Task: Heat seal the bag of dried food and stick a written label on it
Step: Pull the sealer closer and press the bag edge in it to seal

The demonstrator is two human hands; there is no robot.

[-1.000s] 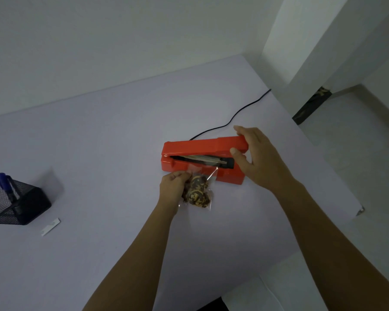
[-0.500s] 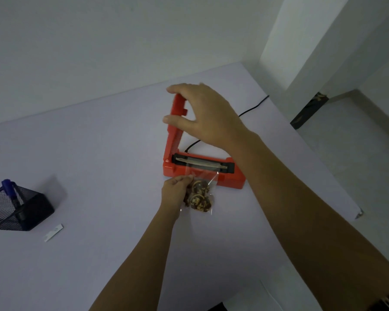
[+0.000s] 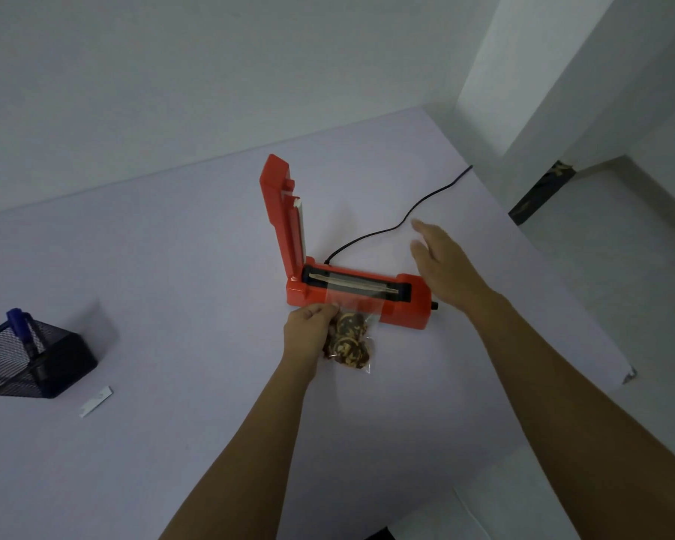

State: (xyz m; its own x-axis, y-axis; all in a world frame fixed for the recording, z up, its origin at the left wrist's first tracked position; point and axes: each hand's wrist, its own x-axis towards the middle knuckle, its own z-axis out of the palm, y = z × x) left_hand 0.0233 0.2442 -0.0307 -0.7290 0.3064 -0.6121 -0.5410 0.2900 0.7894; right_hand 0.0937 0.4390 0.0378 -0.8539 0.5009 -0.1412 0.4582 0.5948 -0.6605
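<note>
Heat sealer [image 3: 402, 311]: orange plastic, smooth, slight sheen; raised lid arm [image 3: 279, 216] same plastic with a pale strip on its inner face. Sealing bar [image 3: 353, 284]: tan strip in a black matt channel. Bag [image 3: 351, 329]: clear thin plastic film, glossy, crinkled at the corner; the dried food [image 3: 347, 344] inside looks brown, rough, matt. Cord [image 3: 402, 224]: black, smooth coating. Table [image 3: 172, 267]: pale lilac, smooth matt top. Pen holder [image 3: 32, 360]: black wire mesh, metal-looking. Label [image 3: 96, 401]: small white paper strip, matt. Marker cap [image 3: 18, 319]: blue plastic.
</note>
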